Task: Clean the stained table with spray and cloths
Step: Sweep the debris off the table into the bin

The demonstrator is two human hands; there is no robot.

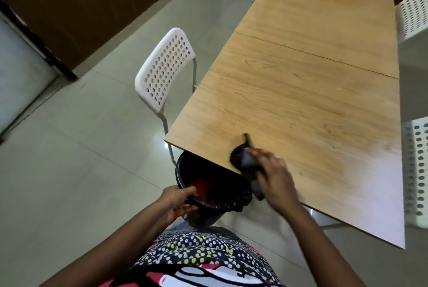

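My right hand [275, 175] presses a dark cloth [245, 159] against the near edge of the wooden table [301, 83] — fingers curled over the bundle, motion-blurred. My left hand [178, 198] grips the rim of a black bin [208, 194] held just under that edge — red material lies inside. A white perforated chair [162, 71] stands beside the table.

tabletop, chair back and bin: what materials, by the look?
Tabletop: wood-grain board, likely laminate or veneer, matt; printed-looking grain, thin edge, a seam across. Chair back: white moulded plastic, smooth, with round holes, on a metal tube frame. Bin: black plastic, probably, with a dark liner bunched at its rim.
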